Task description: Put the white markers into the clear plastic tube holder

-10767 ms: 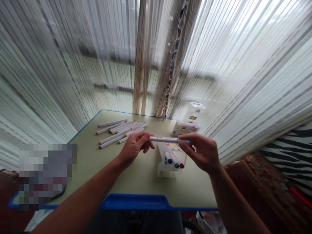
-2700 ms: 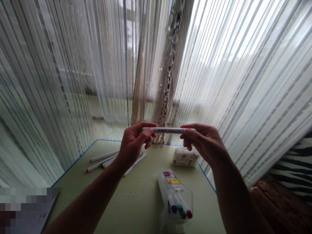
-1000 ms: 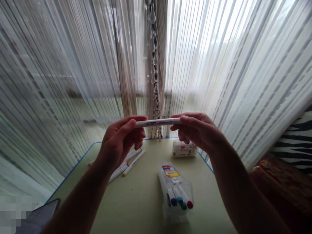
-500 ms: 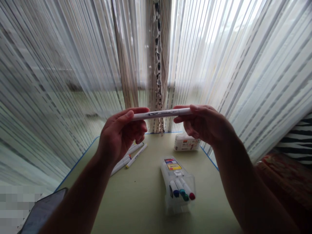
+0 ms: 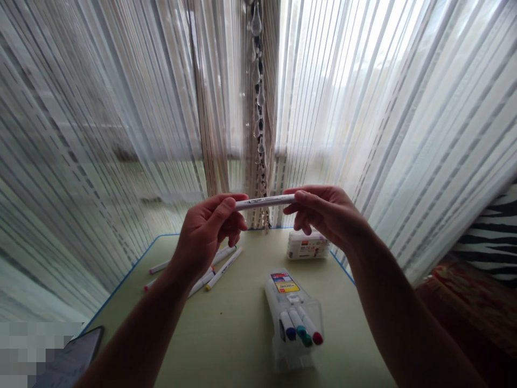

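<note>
A white marker pen (image 5: 264, 202) with dark print along its barrel is held level above the far side of the table. My left hand (image 5: 208, 223) pinches its left end between thumb and fingers. At the right end, my right hand (image 5: 323, 210) grips it the same way, and the fingers hide both tips. Below stands a clear plastic marker case (image 5: 278, 302) with several white markers in it, their caps blue, teal, green and red. Loose white markers (image 5: 224, 269) lie on the table behind my left forearm, some with yellow or pink ends.
The pale green table (image 5: 242, 345) has a blue edge. A white printed pack (image 5: 307, 246) sits at its far right. A phone or tablet (image 5: 76, 355) rests at the near left. Striped string curtains (image 5: 141, 108) with a bead strand (image 5: 260, 97) hang behind.
Both hands have come slightly closer together, with the right hand's grip further in along the marker. The hands and marker appear a little lower in view, as does the table.
</note>
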Motion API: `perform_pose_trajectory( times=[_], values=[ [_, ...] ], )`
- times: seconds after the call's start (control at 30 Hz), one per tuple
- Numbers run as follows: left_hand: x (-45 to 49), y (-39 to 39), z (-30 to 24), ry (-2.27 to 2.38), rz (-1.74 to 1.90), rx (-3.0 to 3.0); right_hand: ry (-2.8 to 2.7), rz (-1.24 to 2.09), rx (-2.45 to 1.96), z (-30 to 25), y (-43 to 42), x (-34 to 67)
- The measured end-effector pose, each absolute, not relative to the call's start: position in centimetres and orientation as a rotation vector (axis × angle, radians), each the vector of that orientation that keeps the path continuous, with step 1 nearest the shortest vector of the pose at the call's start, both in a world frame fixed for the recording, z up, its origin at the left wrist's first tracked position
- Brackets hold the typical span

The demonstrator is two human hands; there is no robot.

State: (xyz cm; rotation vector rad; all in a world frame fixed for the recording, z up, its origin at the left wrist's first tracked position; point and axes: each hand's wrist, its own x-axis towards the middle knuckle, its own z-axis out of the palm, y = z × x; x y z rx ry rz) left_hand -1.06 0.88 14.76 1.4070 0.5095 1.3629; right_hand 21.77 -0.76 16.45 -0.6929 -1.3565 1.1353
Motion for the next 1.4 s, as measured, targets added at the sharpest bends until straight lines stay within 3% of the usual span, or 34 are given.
perform_pose_trajectory(
  times=[0.63,1.4],
  values=[
    [-1.19,1.03,14.57,0.616,1.415,1.617,-1.434,0.998,-0.718,16.00,-0.61,21.37],
    [-1.80,0.95,15.14,0.439,1.351,1.430,-1.342,1.267,-0.588,16.64,-0.85,21.88]
  ],
)
